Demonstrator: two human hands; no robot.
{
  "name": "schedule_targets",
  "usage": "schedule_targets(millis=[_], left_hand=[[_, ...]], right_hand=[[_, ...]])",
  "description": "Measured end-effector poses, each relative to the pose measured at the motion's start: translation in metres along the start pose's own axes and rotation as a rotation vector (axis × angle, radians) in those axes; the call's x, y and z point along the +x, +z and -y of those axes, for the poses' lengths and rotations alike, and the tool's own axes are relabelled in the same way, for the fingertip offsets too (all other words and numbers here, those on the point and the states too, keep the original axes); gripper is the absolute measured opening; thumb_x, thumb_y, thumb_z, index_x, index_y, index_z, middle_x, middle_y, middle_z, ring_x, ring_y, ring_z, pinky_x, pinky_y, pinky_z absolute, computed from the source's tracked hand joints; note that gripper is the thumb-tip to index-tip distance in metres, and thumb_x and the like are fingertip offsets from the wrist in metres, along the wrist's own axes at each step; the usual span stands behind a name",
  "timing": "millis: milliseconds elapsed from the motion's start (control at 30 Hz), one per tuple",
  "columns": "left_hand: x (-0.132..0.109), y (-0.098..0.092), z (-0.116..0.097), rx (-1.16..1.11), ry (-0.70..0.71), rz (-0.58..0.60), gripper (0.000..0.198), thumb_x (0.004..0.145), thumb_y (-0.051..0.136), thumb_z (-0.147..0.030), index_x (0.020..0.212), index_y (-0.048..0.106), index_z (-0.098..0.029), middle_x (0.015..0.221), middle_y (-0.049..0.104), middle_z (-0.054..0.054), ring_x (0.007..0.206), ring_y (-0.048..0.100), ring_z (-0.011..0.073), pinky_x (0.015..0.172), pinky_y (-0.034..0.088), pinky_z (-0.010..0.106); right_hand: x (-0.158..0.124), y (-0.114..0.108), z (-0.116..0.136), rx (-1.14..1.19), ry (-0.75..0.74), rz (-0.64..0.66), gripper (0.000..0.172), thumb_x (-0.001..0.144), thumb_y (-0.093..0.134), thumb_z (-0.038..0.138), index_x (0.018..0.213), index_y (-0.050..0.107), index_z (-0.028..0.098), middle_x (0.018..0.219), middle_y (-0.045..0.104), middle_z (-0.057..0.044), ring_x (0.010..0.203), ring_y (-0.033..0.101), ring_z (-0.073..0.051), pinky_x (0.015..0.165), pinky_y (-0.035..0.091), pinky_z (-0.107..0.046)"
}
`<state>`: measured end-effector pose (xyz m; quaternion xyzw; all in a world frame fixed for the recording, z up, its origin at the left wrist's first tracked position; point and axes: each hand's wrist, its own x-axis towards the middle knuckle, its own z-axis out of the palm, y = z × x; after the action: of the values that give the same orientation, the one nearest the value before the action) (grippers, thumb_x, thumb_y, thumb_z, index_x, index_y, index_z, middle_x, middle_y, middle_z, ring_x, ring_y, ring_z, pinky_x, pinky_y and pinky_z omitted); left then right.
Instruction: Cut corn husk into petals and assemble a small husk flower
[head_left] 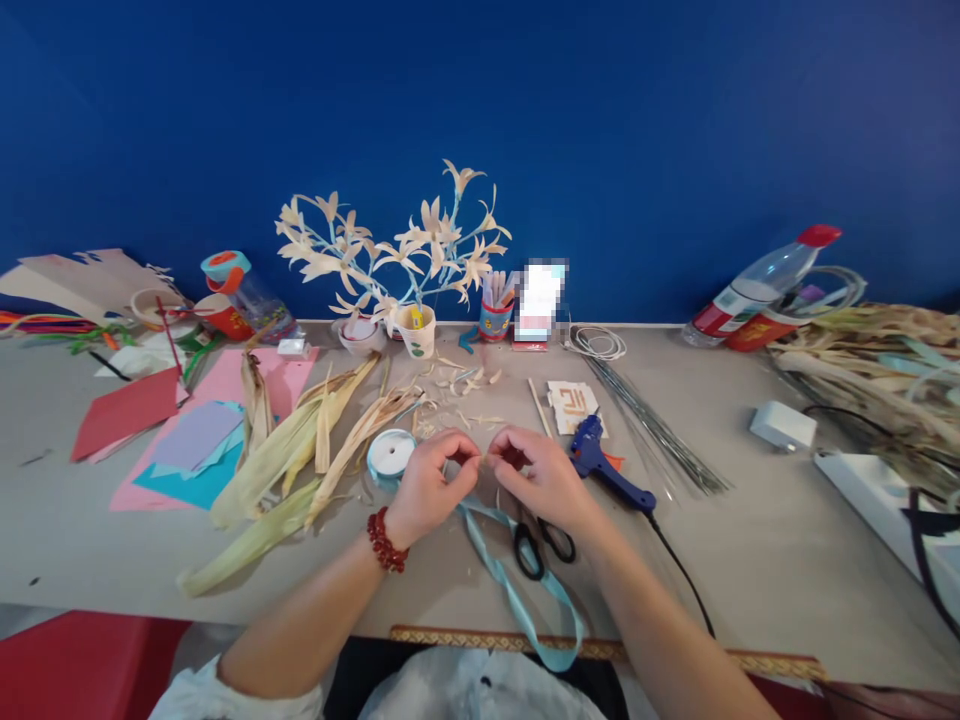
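My left hand (429, 482), with a red bead bracelet (386, 541) at the wrist, pinches thumb against forefinger. Close beside it, my right hand (541, 478) makes the same pinch, the fingertips of both almost meeting. Whatever lies between them is too small to make out. Below the hands, a loose light blue ribbon (517, 602) trails to the table edge. Black-handled scissors (528, 553) lie under my right hand, blades partly hidden. A ribbon roll (391, 456) sits left of my left hand. Right of my right hand rests a dark blue glue gun (602, 462).
Pale husk flowers stand in a white cup (418, 335) at the back. Corn husks (289, 455) and coloured paper (135, 410) lie left. Wires (660, 425), a tilted bottle (754, 285), a white adapter (783, 427) and a power strip (862, 500) are right.
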<state>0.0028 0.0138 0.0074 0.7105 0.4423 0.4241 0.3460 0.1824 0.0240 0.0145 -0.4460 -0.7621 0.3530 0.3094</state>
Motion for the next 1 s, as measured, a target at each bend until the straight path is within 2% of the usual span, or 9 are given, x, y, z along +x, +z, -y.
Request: schedule_targets(millis=[167, 367, 533, 600, 667, 767, 867, 1000], left_hand=[[-0.003, 0.002, -0.004, 0.080, 0.068, -0.065, 0.009, 0.081, 0.052, -0.011, 0.077, 0.056, -0.019, 0.077, 0.059, 0.002, 0.076, 0.055, 0.0166, 0.072, 0.043, 0.028], [-0.003, 0.004, -0.004, 0.140, 0.039, -0.134, 0.011, 0.079, 0.053, -0.011, 0.072, 0.053, -0.019, 0.074, 0.058, 0.001, 0.072, 0.054, 0.0165, 0.070, 0.042, 0.029], [-0.001, -0.003, 0.003, 0.179, 0.034, -0.221, 0.011, 0.078, 0.052, -0.009, 0.073, 0.054, -0.019, 0.073, 0.057, 0.001, 0.072, 0.053, 0.0164, 0.070, 0.042, 0.029], [-0.001, -0.004, 0.004, 0.176, 0.050, -0.235, 0.011, 0.078, 0.052, -0.009, 0.074, 0.054, -0.019, 0.073, 0.057, 0.001, 0.072, 0.054, 0.0164, 0.070, 0.042, 0.028], [-0.002, -0.003, 0.001, 0.163, 0.082, -0.207, 0.009, 0.079, 0.053, -0.011, 0.076, 0.055, -0.019, 0.076, 0.059, 0.002, 0.074, 0.055, 0.0168, 0.071, 0.043, 0.029], [-0.004, 0.003, -0.005, 0.158, 0.109, -0.149, 0.008, 0.080, 0.053, -0.012, 0.077, 0.056, -0.019, 0.078, 0.060, 0.004, 0.076, 0.056, 0.0174, 0.072, 0.045, 0.029], [-0.006, 0.006, -0.005, 0.178, 0.092, -0.143, 0.008, 0.080, 0.053, -0.014, 0.075, 0.055, -0.019, 0.076, 0.060, 0.003, 0.074, 0.056, 0.0174, 0.071, 0.045, 0.029], [-0.004, 0.001, 0.002, 0.222, 0.064, -0.188, 0.008, 0.080, 0.053, -0.013, 0.075, 0.054, -0.020, 0.075, 0.059, 0.002, 0.074, 0.056, 0.0174, 0.071, 0.044, 0.029]], right_hand=[[-0.002, 0.007, 0.000, -0.045, -0.056, -0.091, 0.007, 0.082, 0.055, 0.014, 0.079, 0.053, 0.021, 0.072, 0.056, 0.001, 0.062, 0.051, -0.013, 0.056, 0.038, -0.022], [-0.007, 0.014, 0.003, -0.177, -0.213, -0.223, 0.010, 0.084, 0.056, 0.017, 0.077, 0.051, 0.021, 0.069, 0.054, 0.001, 0.062, 0.050, -0.013, 0.056, 0.038, -0.024], [-0.008, 0.012, 0.002, -0.072, -0.196, -0.332, 0.008, 0.086, 0.054, 0.016, 0.081, 0.052, 0.021, 0.075, 0.058, 0.000, 0.063, 0.054, -0.013, 0.061, 0.045, -0.025], [-0.008, 0.012, 0.003, -0.018, -0.146, -0.308, 0.003, 0.087, 0.056, 0.020, 0.089, 0.054, 0.021, 0.082, 0.061, -0.002, 0.066, 0.057, -0.014, 0.061, 0.047, -0.025], [-0.006, 0.013, 0.004, -0.006, -0.108, -0.241, 0.011, 0.087, 0.058, 0.025, 0.097, 0.055, 0.021, 0.087, 0.061, -0.004, 0.067, 0.058, -0.014, 0.059, 0.048, -0.025], [-0.005, 0.015, 0.004, -0.051, -0.113, -0.184, 0.004, 0.089, 0.056, 0.025, 0.091, 0.055, 0.021, 0.081, 0.061, -0.003, 0.066, 0.057, -0.015, 0.056, 0.046, -0.024], [-0.006, 0.018, 0.004, -0.141, -0.161, -0.220, 0.007, 0.090, 0.054, 0.022, 0.083, 0.054, 0.021, 0.075, 0.060, -0.002, 0.065, 0.055, -0.015, 0.056, 0.043, -0.025], [-0.008, 0.017, 0.002, -0.160, -0.226, -0.308, 0.006, 0.089, 0.054, 0.019, 0.084, 0.054, 0.022, 0.076, 0.062, -0.003, 0.065, 0.055, -0.015, 0.061, 0.044, -0.027]])
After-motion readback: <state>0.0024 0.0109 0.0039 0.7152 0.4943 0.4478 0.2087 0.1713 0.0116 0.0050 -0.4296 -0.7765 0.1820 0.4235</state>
